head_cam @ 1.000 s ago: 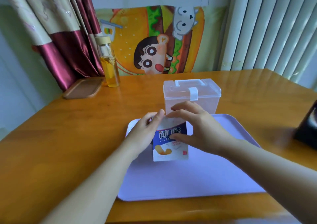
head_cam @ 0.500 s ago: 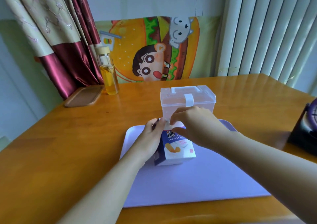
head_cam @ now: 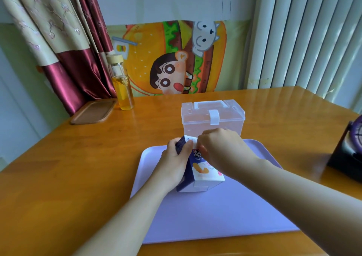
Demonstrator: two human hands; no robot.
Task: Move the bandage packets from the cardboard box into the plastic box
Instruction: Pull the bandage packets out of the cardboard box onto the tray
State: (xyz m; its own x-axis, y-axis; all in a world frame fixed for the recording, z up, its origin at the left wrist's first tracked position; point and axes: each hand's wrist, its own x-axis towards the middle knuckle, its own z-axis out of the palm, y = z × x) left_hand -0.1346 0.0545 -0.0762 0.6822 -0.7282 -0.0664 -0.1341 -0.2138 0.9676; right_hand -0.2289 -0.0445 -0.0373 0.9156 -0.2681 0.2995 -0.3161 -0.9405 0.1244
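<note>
Head view: left hand point(head_cam: 173, 163) gripping cardboard box point(head_cam: 201, 174) on purple tray point(head_cam: 225, 216). Right hand point(head_cam: 221, 147) pinching its white top flap point(head_cam: 191, 139). Plastic box point(head_cam: 212, 116) sitting latched just behind.

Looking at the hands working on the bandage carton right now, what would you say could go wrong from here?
1. The cardboard box stands tilted on the purple tray, held by the left hand alone; it may tip and spill packets as the right hand pulls its top flap.
2. The plastic box behind has its lid down and latch closed, so packets have nowhere to go yet.
3. The right hand is very near the plastic box and may nudge it.
</note>
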